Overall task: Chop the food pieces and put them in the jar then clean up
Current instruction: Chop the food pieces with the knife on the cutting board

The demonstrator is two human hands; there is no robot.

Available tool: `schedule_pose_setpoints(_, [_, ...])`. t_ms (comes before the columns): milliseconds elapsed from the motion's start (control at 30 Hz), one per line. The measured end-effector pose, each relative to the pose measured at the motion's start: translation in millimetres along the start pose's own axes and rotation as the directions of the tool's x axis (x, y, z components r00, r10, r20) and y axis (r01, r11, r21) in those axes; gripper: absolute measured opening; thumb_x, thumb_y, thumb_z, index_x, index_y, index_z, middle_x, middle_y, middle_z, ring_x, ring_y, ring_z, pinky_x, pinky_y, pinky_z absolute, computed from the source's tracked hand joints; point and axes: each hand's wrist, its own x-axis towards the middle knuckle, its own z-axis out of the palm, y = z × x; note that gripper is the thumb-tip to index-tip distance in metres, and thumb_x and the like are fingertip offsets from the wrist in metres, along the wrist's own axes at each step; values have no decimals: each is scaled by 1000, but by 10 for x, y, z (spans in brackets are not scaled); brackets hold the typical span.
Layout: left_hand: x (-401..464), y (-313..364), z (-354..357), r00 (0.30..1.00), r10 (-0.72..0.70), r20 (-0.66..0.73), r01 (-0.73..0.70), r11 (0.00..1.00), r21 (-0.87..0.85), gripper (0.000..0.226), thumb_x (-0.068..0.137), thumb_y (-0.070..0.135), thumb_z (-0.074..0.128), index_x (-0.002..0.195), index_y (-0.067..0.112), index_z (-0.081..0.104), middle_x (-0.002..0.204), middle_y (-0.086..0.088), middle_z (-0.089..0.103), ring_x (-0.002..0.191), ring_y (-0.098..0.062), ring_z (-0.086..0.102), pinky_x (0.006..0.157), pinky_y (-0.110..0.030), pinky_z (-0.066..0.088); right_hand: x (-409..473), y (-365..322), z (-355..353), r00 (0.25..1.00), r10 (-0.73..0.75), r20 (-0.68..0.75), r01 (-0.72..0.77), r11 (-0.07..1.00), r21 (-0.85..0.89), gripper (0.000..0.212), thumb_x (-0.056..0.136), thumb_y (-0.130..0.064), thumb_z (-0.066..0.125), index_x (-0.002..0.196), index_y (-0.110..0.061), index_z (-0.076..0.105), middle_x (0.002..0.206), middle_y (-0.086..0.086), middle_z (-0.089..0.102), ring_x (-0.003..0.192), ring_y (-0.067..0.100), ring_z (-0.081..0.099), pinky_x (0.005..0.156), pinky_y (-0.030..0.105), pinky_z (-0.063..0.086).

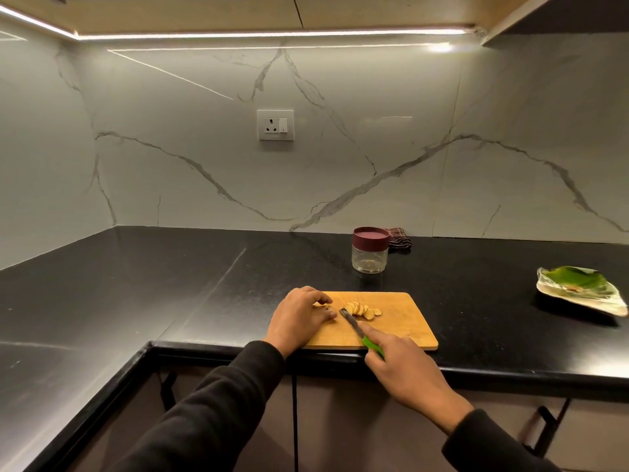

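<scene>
**A:** What's closest to you?

**B:** My two dark sleeves, coming in from the near edge. My right hand (406, 367) reaches forward and left over the bench (136, 284) edge, knuckles up, forefinger stretched along the top of the knife (357, 330). The grip is closed round the green handle; the blade points far-left, its tip down by the cut slices (362, 310).

**A:** And the left?

**B:** My left hand (299, 313) lies palm down on the left end of the cutting board (401, 330), wrist just over the bench edge. Its fingers are curled, and the grip is narrow, pinching the uncut food piece (321, 304) against the board. Only a pale sliver of that piece shows past the fingertips.

**A:** Where do the slices sit?

**B:** In a small overlapping row on the board, just right of the blade tip and between my two hands, a little toward the far side.

**A:** The jar?

**B:** The jar (370, 250) stands upright beyond the board's far edge, clear glass with its maroon lid on. I cannot tell whether anything is inside. A dark checked cloth (400, 238) lies just behind it to the right, against the marble wall. Far right on the bench sits a leaf-shaped dish (578, 287), green in the middle, well apart from the board.
</scene>
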Motion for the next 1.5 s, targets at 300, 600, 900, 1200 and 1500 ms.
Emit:
schedule_pose_setpoints(300, [95, 7, -36, 997, -49, 64, 49, 999, -10, 18, 93, 34, 68, 109, 25, 70, 105, 10, 67, 95, -4, 59, 88, -25, 53, -22, -31, -27, 1000, -25, -9, 25, 999, -30, 55, 105, -34, 43, 156, -43, 25, 81, -12, 56, 70, 7, 55, 52, 20, 35])
schedule_pose_setpoints(600, [606, 324, 101, 982, 37, 185, 4, 976, -217, 18, 97, 21, 63, 112, 21, 73, 107, 7, 73, 97, -2, 65, 90, -21, 53, 25, 134, -59, 998, -63, 22, 64, 997, -49, 57, 102, -35, 46, 153, -50, 26, 91, -13, 59, 70, 4, 53, 56, 18, 36])
schedule_pose_setpoints(900, [1038, 819, 504, 953, 202, 226, -173, 975, -143, 13, 92, 24, 71, 100, 15, 77, 100, 1, 74, 89, -9, 66, 84, -27, 56, 84, 259, -53, 997, -67, 49, 71, 994, -83, 57, 103, -42, 45, 153, -54, 21, 131, 0, 59, 107, 16, 57, 85, 32, 46])
schedule_pose_setpoints(1200, [1124, 834, 766, 930, 185, 316, -155, 981, -119, 12, 87, 26, 76, 98, 20, 78, 98, 4, 75, 87, -7, 68, 86, -29, 59, 77, 276, -56, 995, -94, 26, 96, 993, -71, 58, 102, -37, 45, 154, -52, 25, 131, 3, 60, 117, 22, 55, 89, 37, 47])
schedule_pose_setpoints(1500, [1054, 737, 473, 964, 174, 203, -140, 975, -173, 17, 93, 23, 70, 107, 17, 76, 102, 2, 75, 91, -6, 66, 82, -18, 49, 96, 296, -38, 994, -107, 19, 108, 993, -55, 58, 102, -38, 46, 153, -54, 23, 125, 0, 63, 101, 17, 59, 76, 32, 45])
